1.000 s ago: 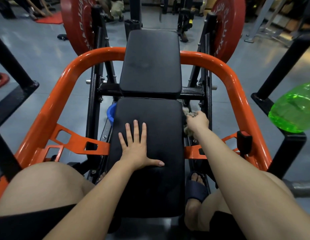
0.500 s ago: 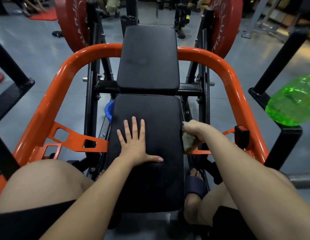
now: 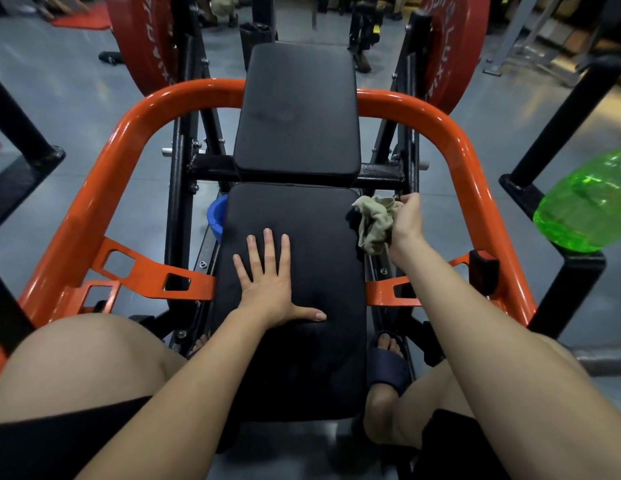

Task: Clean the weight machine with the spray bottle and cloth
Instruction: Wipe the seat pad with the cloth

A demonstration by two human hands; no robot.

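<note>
I sit astride the weight machine, facing its black seat pad (image 3: 312, 358) and the black chest pad (image 3: 297, 109) beyond it. My left hand (image 3: 271, 285) lies flat on the seat pad with fingers spread. At the seat pad's far right corner my right hand (image 3: 408, 220) grips a crumpled beige cloth (image 3: 375, 221), which hangs off the pad's edge. A green translucent spray bottle (image 3: 586, 209) rests on a black frame post at the right, away from both hands; only its body shows.
An orange tubular frame (image 3: 136, 133) curves around the pads. Red weight plates (image 3: 142, 43) hang on both sides at the back. A blue object (image 3: 217, 216) sits left of the seat pad. Black posts stand at left and right. My knees flank the seat.
My right hand has moved with the cloth along the seat pad's right edge, first toward me, then back up to the far corner, where more cloth now shows. The left hand has stayed put.
</note>
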